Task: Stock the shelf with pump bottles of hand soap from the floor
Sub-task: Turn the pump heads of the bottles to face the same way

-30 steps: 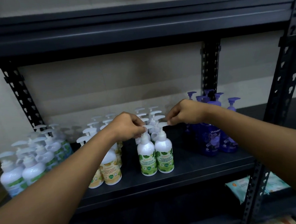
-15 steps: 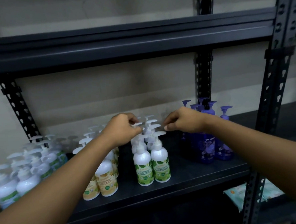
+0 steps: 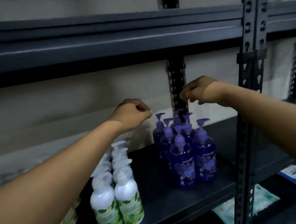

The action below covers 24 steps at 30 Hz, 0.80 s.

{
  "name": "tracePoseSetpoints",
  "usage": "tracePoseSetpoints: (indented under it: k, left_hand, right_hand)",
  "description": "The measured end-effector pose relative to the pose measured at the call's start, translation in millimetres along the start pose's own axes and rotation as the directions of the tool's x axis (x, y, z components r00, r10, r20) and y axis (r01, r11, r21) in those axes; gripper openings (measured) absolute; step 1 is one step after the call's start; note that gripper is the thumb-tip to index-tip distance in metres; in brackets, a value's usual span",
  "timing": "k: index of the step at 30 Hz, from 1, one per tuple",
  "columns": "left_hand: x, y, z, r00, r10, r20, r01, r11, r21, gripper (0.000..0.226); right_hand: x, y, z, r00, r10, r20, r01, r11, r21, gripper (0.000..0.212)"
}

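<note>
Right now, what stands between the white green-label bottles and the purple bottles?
Nothing: in the head view, only bare shelf board separates the white bottles and purple bottles.

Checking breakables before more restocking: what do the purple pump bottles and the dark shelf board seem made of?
Purple pump bottles: likely translucent glossy plastic; tinted bodies show see-through with highlights. Dark shelf board: matte, perhaps painted metal or laminate; dull even sheen, unclear which.

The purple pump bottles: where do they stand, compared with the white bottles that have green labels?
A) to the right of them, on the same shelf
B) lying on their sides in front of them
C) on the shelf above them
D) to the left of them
A: the purple pump bottles stand upright in a cluster to the right of the white bottles, and both groups are on the same dark shelf.
</note>
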<state>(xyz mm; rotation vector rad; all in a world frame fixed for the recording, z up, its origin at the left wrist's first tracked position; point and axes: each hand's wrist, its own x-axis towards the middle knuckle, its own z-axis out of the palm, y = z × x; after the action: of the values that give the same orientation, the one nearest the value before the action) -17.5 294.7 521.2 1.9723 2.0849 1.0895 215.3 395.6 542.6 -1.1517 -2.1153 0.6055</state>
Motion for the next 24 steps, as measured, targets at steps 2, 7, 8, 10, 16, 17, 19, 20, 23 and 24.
tracePoseSetpoints:
  k: [2, 7, 8, 10, 16, 17, 19, 20, 23, 24]
  left_hand:
    - [23.1, 1.0, 18.6, 1.0, 0.004, 0.019, -0.004, 1.0, 0.011, 0.011]
    - [69.4, -10.4, 63.5, 0.997, -0.067, 0.034, 0.064, 0.996, 0.067, 0.022]
    - [74.7, -13.5, 70.3, 0.997, -0.076, 0.034, 0.073, 0.994, 0.079, 0.029]
    - [81.8, -18.8, 80.6, 0.995, -0.096, 0.039, 0.093, 0.993, 0.076, 0.038]
    - [88.3, -22.7, 93.2, 0.995, -0.103, 0.018, 0.102, 0.995, 0.017, 0.017]
    - [88.6, -23.1, 93.8, 0.995, -0.102, 0.014, 0.101, 0.995, 0.015, 0.016]
    - [89.2, -24.9, 94.4, 0.994, -0.104, 0.011, 0.104, 0.995, 0.007, 0.016]
    - [89.2, -25.9, 94.5, 0.994, -0.107, 0.013, 0.107, 0.994, -0.002, 0.016]
    - [88.4, -25.8, 94.5, 0.993, -0.113, 0.018, 0.113, 0.994, -0.007, 0.016]
    - [88.3, -25.6, 94.5, 0.993, -0.113, 0.018, 0.113, 0.994, -0.003, 0.016]
  right_hand:
    - [18.8, 16.6, 1.7, 1.0, 0.03, 0.008, -0.03, 0.998, -0.046, 0.017]
    - [54.8, 39.7, 21.7, 0.993, 0.026, 0.114, 0.002, 0.972, -0.236, 0.025]
    - [60.8, 40.7, 26.6, 0.991, 0.034, 0.131, 0.005, 0.958, -0.286, 0.028]
    - [70.7, 41.8, 34.8, 0.986, 0.051, 0.156, 0.01, 0.929, -0.371, 0.032]
    - [80.3, 45.2, 49.0, 0.973, 0.045, 0.228, 0.075, 0.868, -0.491, 0.035]
    - [80.0, 45.5, 49.2, 0.971, 0.04, 0.238, 0.088, 0.859, -0.504, 0.036]
    - [81.8, 47.1, 48.5, 0.97, 0.026, 0.242, 0.102, 0.859, -0.502, 0.036]
    - [83.5, 49.1, 48.2, 0.971, 0.02, 0.24, 0.105, 0.863, -0.494, 0.035]
    - [87.1, 53.2, 48.5, 0.976, 0.011, 0.216, 0.091, 0.883, -0.46, 0.034]
    - [88.0, 54.1, 48.9, 0.977, 0.008, 0.212, 0.092, 0.885, -0.457, 0.034]
